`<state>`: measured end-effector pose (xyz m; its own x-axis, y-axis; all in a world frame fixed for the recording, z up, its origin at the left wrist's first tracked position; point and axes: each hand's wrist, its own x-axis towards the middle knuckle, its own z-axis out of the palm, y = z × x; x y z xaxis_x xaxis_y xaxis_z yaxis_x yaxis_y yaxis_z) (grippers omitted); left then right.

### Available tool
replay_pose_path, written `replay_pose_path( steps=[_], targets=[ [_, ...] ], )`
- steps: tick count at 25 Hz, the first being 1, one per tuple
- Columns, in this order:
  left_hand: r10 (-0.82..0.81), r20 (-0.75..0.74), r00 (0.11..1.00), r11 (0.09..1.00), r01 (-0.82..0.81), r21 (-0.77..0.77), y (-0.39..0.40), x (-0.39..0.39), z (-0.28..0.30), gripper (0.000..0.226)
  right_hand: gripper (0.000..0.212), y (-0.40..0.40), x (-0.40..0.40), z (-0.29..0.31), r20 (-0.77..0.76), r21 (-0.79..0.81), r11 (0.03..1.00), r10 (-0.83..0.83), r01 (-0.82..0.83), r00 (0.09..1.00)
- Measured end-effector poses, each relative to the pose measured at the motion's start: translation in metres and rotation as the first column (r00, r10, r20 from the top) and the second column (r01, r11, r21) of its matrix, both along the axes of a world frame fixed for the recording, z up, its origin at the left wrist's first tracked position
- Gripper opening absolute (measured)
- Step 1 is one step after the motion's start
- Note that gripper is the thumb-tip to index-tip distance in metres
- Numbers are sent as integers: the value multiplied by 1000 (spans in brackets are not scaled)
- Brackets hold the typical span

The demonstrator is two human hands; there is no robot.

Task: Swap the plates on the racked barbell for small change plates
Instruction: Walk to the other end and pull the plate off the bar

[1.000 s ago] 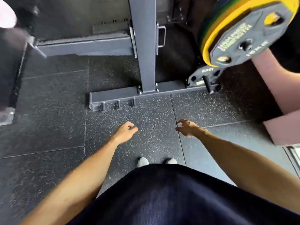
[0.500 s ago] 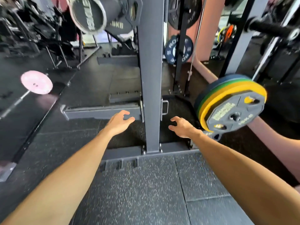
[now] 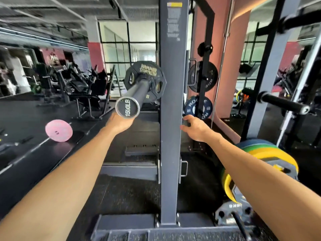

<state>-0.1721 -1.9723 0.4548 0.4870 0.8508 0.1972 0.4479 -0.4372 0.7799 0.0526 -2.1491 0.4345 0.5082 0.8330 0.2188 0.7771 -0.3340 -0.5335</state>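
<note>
The racked barbell's sleeve points toward me, its end cap reading 1500LB, with a black Hammer Strength plate loaded near the collar. My left hand is raised just under the sleeve's end; its fingers are hidden behind the cap. My right hand reaches forward to the right of the grey rack upright, fingers loosely curled and holding nothing. Behind it hang a blue Rogue plate and a black plate on storage pegs.
Yellow, green and blue bumper plates with a grey plate sit on a low peg at lower right; a small grey plate lies below. A pink plate on another bar rests on the floor at left. A bare peg juts out at right.
My view has swung up from the floor to the rack. Both hands have risen from near the floor to barbell height, the left one coming up under the sleeve's end.
</note>
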Motion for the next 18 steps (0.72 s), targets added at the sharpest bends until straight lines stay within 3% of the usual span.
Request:
replay_pose_path(
  steps=[5,9,18],
  targets=[
    [-63,143,988,995,51,89,18,-10,61,71,52,25,-8,54,87,64,998,9,-15,996],
    [7,33,999,960,-16,279,42,-12,84,39,51,49,-18,89,129,106,994,-27,13,991],
    [-34,-33,999,944,43,328,100,12,95,36,46,110,-26,129,169,138,990,-44,20,985]
  ],
)
